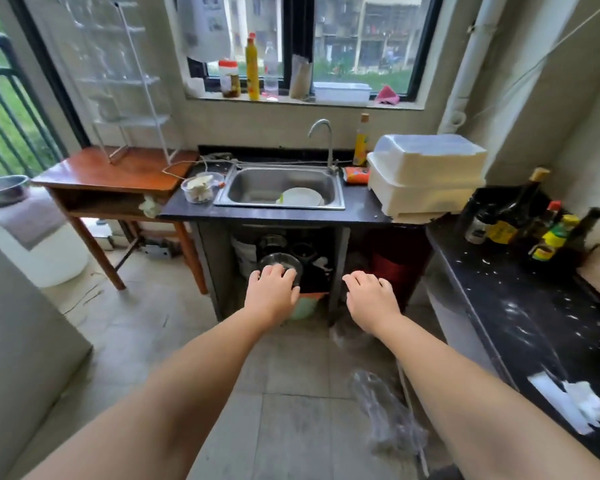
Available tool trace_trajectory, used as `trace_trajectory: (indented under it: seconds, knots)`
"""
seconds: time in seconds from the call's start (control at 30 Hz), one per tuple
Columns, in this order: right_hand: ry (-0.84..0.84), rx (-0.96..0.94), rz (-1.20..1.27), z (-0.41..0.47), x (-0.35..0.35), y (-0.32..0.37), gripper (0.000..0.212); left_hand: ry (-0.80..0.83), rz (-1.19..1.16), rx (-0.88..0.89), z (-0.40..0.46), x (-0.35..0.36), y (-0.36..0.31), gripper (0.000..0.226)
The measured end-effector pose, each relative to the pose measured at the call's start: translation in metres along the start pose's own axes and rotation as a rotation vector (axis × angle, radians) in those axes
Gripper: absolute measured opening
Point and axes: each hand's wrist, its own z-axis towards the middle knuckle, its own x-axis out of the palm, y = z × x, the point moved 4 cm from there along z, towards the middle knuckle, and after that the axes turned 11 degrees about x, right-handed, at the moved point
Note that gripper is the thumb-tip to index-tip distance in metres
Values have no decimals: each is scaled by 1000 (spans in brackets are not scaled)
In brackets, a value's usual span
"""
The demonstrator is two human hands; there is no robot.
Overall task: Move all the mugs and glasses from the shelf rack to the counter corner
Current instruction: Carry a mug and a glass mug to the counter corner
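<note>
My left hand (272,294) is stretched out in front of me at the middle of the view, its fingers curled over a clear glass (280,262) whose round rim shows just beyond the fingertips. My right hand (371,299) is held out beside it, fingers bent downward. A faint clear blur shows under its wrist, and I cannot tell whether it holds anything. The white wire shelf rack (132,81) stands on a wooden table (118,174) at the far left, its tiers blurred. The black counter (520,306) runs along the right wall.
A steel sink (281,188) with a white plate lies straight ahead, a white dish box (426,174) to its right. Sauce bottles (534,223) crowd the counter's far corner. A white cloth (568,403) lies on the near counter. Clear plastic (385,410) lies on the floor.
</note>
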Motion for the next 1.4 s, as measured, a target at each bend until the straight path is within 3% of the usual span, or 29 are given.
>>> trace_trajectory:
  seconds: [0.27, 0.6, 1.07, 1.4]
  knots:
    - [48, -250, -9, 73, 14, 165, 46, -18, -37, -275, -26, -9, 148, 42]
    - [60, -422, 32, 206, 16, 283, 45, -49, -52, -540, 15, -29, 294, 40]
    - [24, -705, 39, 364, -11, 493, 43, -144, -69, -707, 80, -51, 499, 39]
    - [-42, -607, 86, 509, -24, 638, 41, -186, -24, -651, 169, -88, 703, 41]
